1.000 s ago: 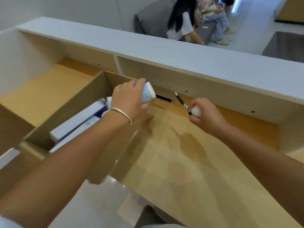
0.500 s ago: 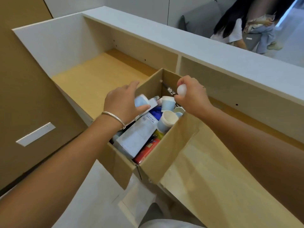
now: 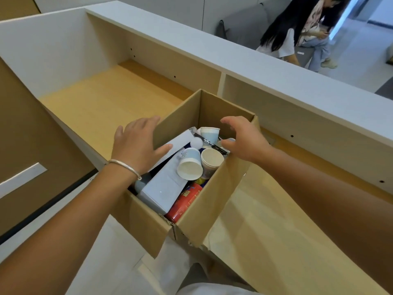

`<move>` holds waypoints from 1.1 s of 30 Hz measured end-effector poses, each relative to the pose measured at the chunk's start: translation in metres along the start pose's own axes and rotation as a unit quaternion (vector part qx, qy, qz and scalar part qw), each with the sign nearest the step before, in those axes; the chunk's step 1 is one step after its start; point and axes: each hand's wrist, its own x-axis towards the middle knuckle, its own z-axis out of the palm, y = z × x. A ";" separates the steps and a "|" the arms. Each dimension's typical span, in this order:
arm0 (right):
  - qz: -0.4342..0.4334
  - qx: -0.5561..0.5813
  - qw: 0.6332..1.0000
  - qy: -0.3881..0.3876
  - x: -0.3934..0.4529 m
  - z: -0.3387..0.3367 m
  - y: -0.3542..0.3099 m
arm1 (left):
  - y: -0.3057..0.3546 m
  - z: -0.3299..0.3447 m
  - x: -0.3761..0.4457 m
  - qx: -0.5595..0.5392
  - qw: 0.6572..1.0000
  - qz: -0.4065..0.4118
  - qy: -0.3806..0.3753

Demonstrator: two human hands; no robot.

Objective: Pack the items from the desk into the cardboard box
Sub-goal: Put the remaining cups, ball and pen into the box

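An open cardboard box stands at the desk's near edge, filled with items. Inside lie several paper cups, a white box, a red pack, a black pen and a small white ball. My left hand hovers over the box's left wall, fingers spread and holding nothing. Over the right wall my right hand is empty too, its fingers loosely bent.
The wooden desk top stretches left of the box and to its right. A grey raised counter runs along the back. Beyond it two people sit on a bench.
The paper cup left my left hand and the pen and white ball left my right hand; all now lie in the box. Both hands have opened above it.
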 end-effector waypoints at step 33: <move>-0.074 -0.360 0.924 -0.102 0.103 0.005 0.040 | 0.042 0.005 -0.122 -0.289 0.879 -0.378 -0.031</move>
